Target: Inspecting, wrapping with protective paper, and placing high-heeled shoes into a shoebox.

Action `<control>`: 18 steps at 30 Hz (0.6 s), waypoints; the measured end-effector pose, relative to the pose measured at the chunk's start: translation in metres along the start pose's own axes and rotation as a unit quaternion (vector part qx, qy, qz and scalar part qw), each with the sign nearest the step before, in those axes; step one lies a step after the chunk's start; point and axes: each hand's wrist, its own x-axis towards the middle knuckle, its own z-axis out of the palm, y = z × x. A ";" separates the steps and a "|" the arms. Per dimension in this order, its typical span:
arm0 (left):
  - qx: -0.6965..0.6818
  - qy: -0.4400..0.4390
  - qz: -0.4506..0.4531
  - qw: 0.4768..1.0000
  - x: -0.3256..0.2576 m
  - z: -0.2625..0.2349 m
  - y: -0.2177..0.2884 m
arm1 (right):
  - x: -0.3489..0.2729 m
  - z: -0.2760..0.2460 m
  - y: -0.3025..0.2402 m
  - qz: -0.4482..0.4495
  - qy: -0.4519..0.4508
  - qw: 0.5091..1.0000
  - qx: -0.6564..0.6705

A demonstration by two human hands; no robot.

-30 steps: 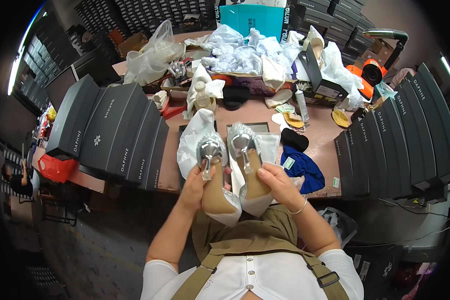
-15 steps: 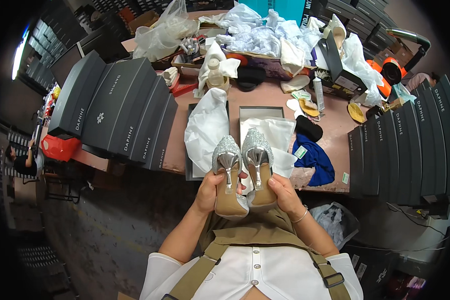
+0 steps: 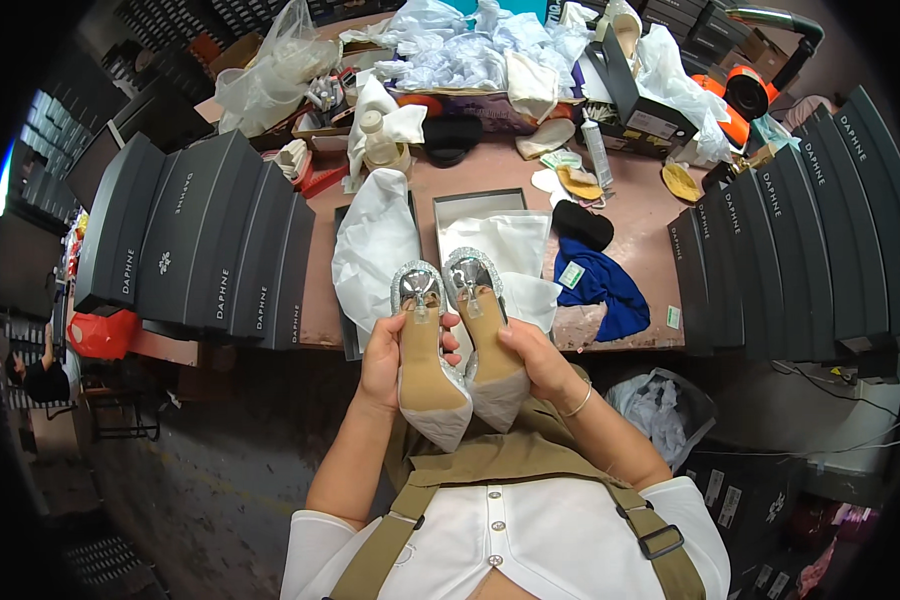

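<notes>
A brown worktop (image 3: pixel 650 215) is full of stuff, with rows of black shoe boxes (image 3: pixel 205 240) standing on the left side and more black boxes (image 3: pixel 800 230) on the right. At the back lies a big heap of white paper and bags (image 3: pixel 470 50). An open box (image 3: pixel 490 225) with white paper in it sits in the middle, and a blue cloth (image 3: pixel 600 285) lies just beside it.

The person holds two shoes up over the near edge of the worktop, soles facing up. The left hand (image 3: pixel 382 360) has its fingers wrapped around the left shoe (image 3: pixel 430 375). The right hand (image 3: pixel 540 360) has its fingers closed around the right shoe (image 3: pixel 490 355). The two shoes sit side by side, touching. Both have tan soles and shiny silver heels that point away toward the open box.
</notes>
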 end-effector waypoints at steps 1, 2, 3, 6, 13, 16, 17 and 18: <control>0.013 -0.011 -0.011 1.000 0.000 0.000 0.001 | -0.003 -0.002 -0.003 -0.012 -0.004 0.999 -0.037; 0.026 -0.024 -0.020 0.999 -0.001 -0.002 0.004 | -0.009 -0.012 -0.012 -0.049 0.004 0.998 -0.045; 0.038 -0.038 -0.027 0.998 -0.001 -0.003 0.005 | -0.018 -0.029 -0.026 -0.085 0.011 0.995 -0.055; 0.126 -0.023 0.001 0.992 -0.004 -0.001 0.010 | -0.047 -0.080 -0.082 -0.158 0.163 0.969 -0.096; 0.173 -0.038 -0.018 0.984 0.016 0.021 -0.004 | 0.007 -0.230 -0.083 -0.088 0.391 0.532 -0.746; 0.144 -0.032 -0.056 0.987 0.020 0.027 -0.001 | 0.054 -0.192 -0.093 -0.184 0.321 0.567 -0.736; 0.130 -0.038 -0.065 0.989 0.020 0.027 0.000 | 0.075 -0.191 -0.090 -0.224 0.265 0.582 -0.735; 0.114 -0.052 -0.070 0.990 0.023 0.028 0.000 | 0.093 -0.194 -0.089 -0.267 0.211 0.587 -0.735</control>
